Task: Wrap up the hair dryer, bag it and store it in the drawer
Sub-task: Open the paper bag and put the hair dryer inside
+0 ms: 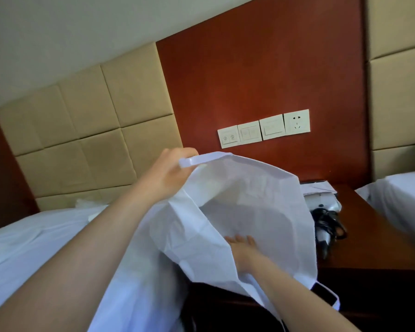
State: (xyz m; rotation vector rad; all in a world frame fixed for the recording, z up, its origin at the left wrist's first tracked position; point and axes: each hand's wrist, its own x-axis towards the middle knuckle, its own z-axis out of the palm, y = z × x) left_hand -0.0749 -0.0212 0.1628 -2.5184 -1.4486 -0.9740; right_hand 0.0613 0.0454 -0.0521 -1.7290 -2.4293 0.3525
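A white fabric bag (237, 200) hangs open in front of me above the nightstand's front edge. My left hand (168, 173) grips its upper rim and holds it up. Inside the bag's mouth, my right hand (242, 250) has its fingers spread flat against the lining. The white hair dryer (321, 202) lies on the dark wooden nightstand (369, 236) behind the bag, partly hidden by it. Its black cord (328, 221) sits bundled beside the handle.
White beds flank the nightstand on the left (34, 236) and right (398, 195). A row of switches and a socket (264, 130) is set in the red wall panel. Papers (319, 186) lie at the nightstand's back.
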